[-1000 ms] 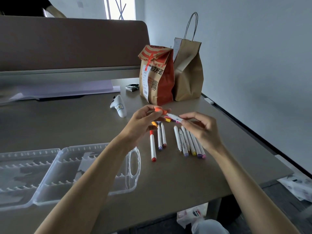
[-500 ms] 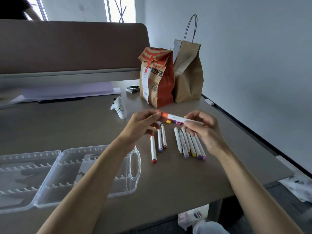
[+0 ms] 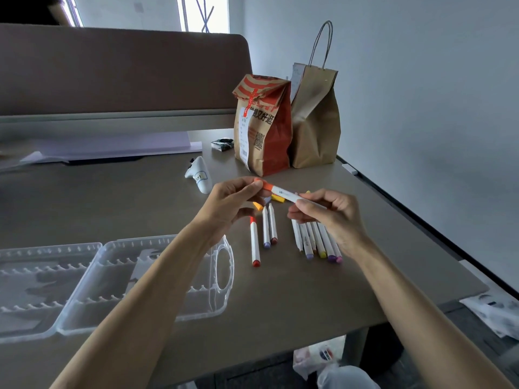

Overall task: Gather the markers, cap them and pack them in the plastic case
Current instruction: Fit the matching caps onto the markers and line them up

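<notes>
From my remote seat, the clear plastic case (image 3: 84, 265) lies open at 8 o'clock on the worktop (image 3: 309, 299), its slotted halves face up. The left forearm crosses over its handle end. Bare worktop runs from the case to the near edge at 5 o'clock.

Further in, a red marker (image 3: 254, 242) and a pair of markers (image 3: 269, 228) lie with their long axes near to far. A row of markers (image 3: 317, 240) sits just right of them, partly under the right hand (image 3: 331, 214).

Above them both hands clamp one white marker (image 3: 285, 194). The left hand (image 3: 230, 203) pinches its orange cap (image 3: 265, 187) and the right pinches the barrel. Its long axis runs almost crosswise, cap towards 9 to 10 o'clock. The barrel print is too small to read. Loose caps (image 3: 278, 198) lie beneath.

At 11 o'clock lies a white controller (image 3: 200, 178) with a label I cannot read. Beyond, at 12 o'clock, a red striped paper bag (image 3: 261, 130) bears bold Chinese characters and a QR code. A brown handled bag (image 3: 314, 116) touches it, near the right edge.
</notes>
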A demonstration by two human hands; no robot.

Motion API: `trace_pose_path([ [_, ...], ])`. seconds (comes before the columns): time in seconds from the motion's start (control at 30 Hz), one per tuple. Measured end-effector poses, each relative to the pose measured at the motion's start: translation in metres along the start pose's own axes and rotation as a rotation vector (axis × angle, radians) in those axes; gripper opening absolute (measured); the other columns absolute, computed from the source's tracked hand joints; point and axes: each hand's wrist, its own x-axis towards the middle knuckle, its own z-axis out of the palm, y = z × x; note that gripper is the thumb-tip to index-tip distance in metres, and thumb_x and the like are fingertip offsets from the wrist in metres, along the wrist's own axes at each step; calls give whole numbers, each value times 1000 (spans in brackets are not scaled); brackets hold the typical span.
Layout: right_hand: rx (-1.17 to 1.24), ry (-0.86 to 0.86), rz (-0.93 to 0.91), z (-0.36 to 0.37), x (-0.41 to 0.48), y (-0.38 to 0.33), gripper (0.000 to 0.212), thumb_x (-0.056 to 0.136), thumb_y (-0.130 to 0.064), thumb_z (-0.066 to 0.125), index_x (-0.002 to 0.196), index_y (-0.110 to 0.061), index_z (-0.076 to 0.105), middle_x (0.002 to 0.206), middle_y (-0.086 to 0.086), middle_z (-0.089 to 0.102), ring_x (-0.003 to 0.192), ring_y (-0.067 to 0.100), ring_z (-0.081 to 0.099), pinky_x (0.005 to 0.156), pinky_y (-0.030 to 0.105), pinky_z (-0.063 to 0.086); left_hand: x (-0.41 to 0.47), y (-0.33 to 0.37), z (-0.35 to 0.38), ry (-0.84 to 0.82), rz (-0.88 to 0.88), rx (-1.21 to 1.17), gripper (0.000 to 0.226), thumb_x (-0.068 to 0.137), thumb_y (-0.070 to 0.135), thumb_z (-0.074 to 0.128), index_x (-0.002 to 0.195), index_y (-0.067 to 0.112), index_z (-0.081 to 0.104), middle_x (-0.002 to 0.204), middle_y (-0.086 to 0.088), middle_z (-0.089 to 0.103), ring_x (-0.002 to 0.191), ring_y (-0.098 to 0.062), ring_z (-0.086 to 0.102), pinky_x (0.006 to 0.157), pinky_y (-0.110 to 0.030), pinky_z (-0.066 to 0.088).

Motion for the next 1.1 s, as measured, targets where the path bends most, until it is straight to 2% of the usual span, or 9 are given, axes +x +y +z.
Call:
trace_pose_path([
  [0.23, -157, -134, 36, 9, -3, 6, 10, 89, 0, 65, 98, 5, 68, 85, 7, 76, 77, 19, 74, 65, 20, 54, 3, 3, 0, 92, -53, 168, 19, 100, 19, 49, 98, 5, 62, 93, -9, 72, 72, -16, 64, 51, -23, 49],
  [0.33, -354, -168, -5, -1, 0, 5, 9, 94, -17, 64, 90, -18, 73, 81, -6, 74, 78, 6, 68, 68, 19, 48, 8, 6, -9, 166, -41, 247, 18, 100, 19, 48, 103, 5, 60, 83, 2, 71, 65, -10, 60, 49, -22, 44],
  [0.43, -376, -119, -43, -10, 3, 4, 11, 92, -27, 63, 90, -24, 73, 87, -2, 74, 87, 14, 68, 79, 26, 51, 14, 2, -17, 232, -48, 431, 16, 100, 17, 48, 100, 6, 59, 78, 4, 65, 61, -11, 51, 45, -21, 39],
  [0.6, -420, -35, -14, -15, 6, 8, 10, 93, -15, 65, 96, -19, 73, 89, 7, 72, 83, 12, 64, 78, 30, 49, 19, -10, -16, 193, -140, 669, 18, 99, 21, 48, 85, 14, 58, 83, 0, 67, 60, -12, 50, 53, -24, 38],
  [0.7, -404, -12, -5, -15, 6, 8, 10, 92, -11, 64, 94, -14, 74, 85, 13, 70, 77, 10, 60, 73, 26, 45, 18, -15, -15, 237, -89, 830, 18, 100, 24, 45, 96, 13, 59, 87, 1, 65, 66, -14, 51, 63, -27, 40],
  [0.8, -414, 0, -14, -17, 7, 7, 10, 92, -8, 63, 95, -9, 73, 82, 7, 68, 75, 5, 58, 69, 20, 44, 15, -19, -12, 224, -77, 866, 18, 99, 21, 43, 109, 15, 56, 95, 0, 64, 88, -20, 58, 74, -29, 43],
  [0.9, -418, 17, -25, -19, 8, 6, 10, 92, -7, 64, 95, -8, 73, 82, 0, 69, 75, -1, 60, 70, 13, 45, 13, -23, -8, 185, -113, 863, 15, 96, 24, 49, 108, 17, 52, 102, -2, 64, 90, -21, 59, 70, -28, 42],
  [1.0, -419, 13, -30, -20, 8, 6, 10, 92, -7, 64, 96, -10, 73, 81, -4, 69, 76, -3, 61, 70, 10, 45, 13, -26, -8, 164, -125, 861, 21, 91, 28, 58, 108, 18, 53, 89, 6, 63, 84, -17, 56, 63, -25, 40],
  [1.1, -413, 17, -26, -20, 8, 5, 11, 92, -7, 63, 95, -13, 73, 81, -7, 68, 77, -4, 61, 70, 10, 45, 13, -26, -9, 128, -138, 850, 30, 87, 34, 65, 110, 20, 52, 88, 12, 62, 91, -15, 59, 68, -24, 45],
])
